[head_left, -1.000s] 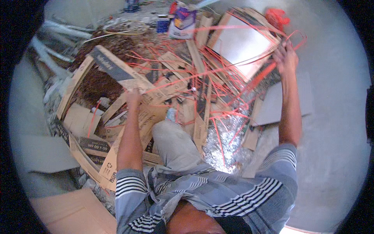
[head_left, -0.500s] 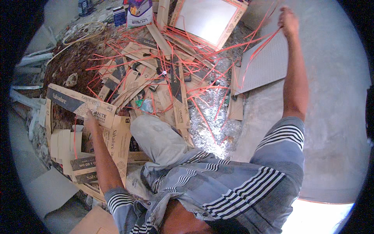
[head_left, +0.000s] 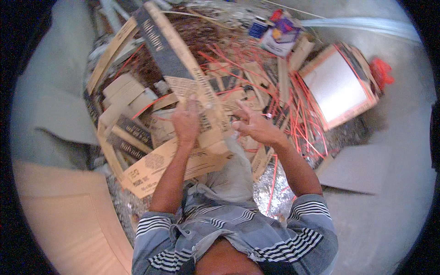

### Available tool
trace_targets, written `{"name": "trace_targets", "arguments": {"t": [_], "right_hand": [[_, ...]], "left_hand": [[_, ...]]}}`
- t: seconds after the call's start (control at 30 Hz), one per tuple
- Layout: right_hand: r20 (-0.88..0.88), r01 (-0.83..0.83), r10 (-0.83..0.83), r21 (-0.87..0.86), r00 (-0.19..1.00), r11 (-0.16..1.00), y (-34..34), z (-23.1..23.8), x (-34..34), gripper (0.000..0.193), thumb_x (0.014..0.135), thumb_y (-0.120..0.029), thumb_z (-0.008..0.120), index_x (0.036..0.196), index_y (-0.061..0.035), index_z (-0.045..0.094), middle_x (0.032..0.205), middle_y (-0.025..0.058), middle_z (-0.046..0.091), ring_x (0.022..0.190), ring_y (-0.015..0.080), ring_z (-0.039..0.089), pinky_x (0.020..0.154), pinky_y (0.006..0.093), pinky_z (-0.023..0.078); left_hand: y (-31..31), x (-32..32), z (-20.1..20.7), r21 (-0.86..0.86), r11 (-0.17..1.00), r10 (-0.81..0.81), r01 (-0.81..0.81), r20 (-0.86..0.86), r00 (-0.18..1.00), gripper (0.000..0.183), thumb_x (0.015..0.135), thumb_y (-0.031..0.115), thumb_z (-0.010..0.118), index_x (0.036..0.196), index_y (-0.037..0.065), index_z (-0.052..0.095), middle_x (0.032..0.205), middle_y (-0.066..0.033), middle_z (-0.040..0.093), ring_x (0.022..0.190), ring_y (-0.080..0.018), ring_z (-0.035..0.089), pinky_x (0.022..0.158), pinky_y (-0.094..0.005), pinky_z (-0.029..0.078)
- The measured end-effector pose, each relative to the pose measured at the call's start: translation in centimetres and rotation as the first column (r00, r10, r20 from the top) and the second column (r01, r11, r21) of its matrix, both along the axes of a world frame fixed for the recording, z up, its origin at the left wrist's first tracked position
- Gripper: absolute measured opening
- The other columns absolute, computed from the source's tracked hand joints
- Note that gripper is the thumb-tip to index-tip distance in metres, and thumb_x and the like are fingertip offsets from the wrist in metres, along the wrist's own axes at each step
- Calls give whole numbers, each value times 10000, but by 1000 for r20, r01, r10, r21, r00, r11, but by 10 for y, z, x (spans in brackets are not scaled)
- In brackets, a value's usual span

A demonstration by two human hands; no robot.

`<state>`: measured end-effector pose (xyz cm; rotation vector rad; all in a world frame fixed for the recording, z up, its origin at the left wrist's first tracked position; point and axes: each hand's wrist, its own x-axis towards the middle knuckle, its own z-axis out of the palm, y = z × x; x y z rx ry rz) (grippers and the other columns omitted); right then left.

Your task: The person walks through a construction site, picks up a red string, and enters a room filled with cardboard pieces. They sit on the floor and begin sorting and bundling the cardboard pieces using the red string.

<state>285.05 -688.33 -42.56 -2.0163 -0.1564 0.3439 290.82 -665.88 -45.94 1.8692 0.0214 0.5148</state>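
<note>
My left hand (head_left: 186, 123) is closed on a long folded cardboard strip (head_left: 172, 57), brown with a dark printed band, which slants up to the far left. My right hand (head_left: 256, 126) is just right of the strip's near end, index finger stretched toward it and the fingers apart. Nothing shows in that hand, though motion blurs it. Beneath my left hand lies a larger cardboard piece (head_left: 151, 169), bent into an open frame. Inside that frame are smaller cardboard pieces (head_left: 123, 91) and an orange-red strap (head_left: 149, 106).
Orange-red straps (head_left: 311, 137) tangle over torn cardboard to the right. Beyond them lean a framed white panel (head_left: 337, 89), a white and purple bag (head_left: 281, 39) and a blue box (head_left: 258, 28). A grey sheet (head_left: 353, 169) lies right, a wooden panel (head_left: 68, 220) lower left.
My right hand has come from the far right to beside the cardboard strip, and the straps it held are gone from it. The view has turned left. My left hand keeps the strip, now steeper.
</note>
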Motion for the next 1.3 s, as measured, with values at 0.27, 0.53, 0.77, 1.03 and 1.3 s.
{"name": "trace_targets", "arguments": {"t": [0.27, 0.53, 0.77, 1.03, 1.3], "right_hand": [[183, -103, 28, 413, 983, 905, 124, -30, 23, 513, 904, -89, 640, 1356, -8, 409, 1215, 100, 590, 1099, 167, 570, 955, 323, 455], [637, -476, 383, -29, 669, 879, 177, 38, 22, 238, 857, -81, 670, 1093, -53, 658, 949, 109, 659, 913, 254, 653, 823, 342, 504], [436, -630, 597, -84, 673, 772, 141, 69, 16, 204, 862, -158, 632, 1049, -78, 644, 911, 116, 632, 896, 302, 630, 844, 386, 484], [451, -605, 550, -30, 702, 796, 100, 57, 6, 366, 872, -175, 608, 1215, -59, 556, 1140, 164, 606, 1090, 358, 587, 940, 404, 455], [154, 66, -64, -11, 986, 998, 57, 1, 38, 563, 839, -312, 688, 1271, -3, 499, 1161, 168, 614, 1103, 260, 581, 949, 378, 449]], "left_hand": [[76, -33, -12, -5, 993, 113, -114, -131, 985, 315, 973, 266, 549, 969, -26, 668, 847, -165, 691, 797, -310, 662, 767, -375, 502], [278, -82, -107, 268, 675, 734, -688, -146, 663, 607, 886, 371, 668, 1331, -11, 510, 1312, -248, 517, 1180, -338, 525, 995, -436, 420], [356, -126, -186, -195, 768, 304, -610, -727, 616, 897, 790, 489, 761, 1428, -7, 372, 1366, -187, 493, 1166, -308, 541, 961, -409, 449], [435, -96, -311, 251, 948, 314, -197, -627, 713, 628, 781, 376, 713, 1237, -28, 560, 1182, -211, 627, 1042, -358, 610, 888, -463, 457], [432, -124, -258, 209, 849, 527, -486, -398, 751, 556, 898, 299, 563, 1320, -57, 500, 1289, -269, 540, 1130, -380, 559, 945, -461, 440]]}}
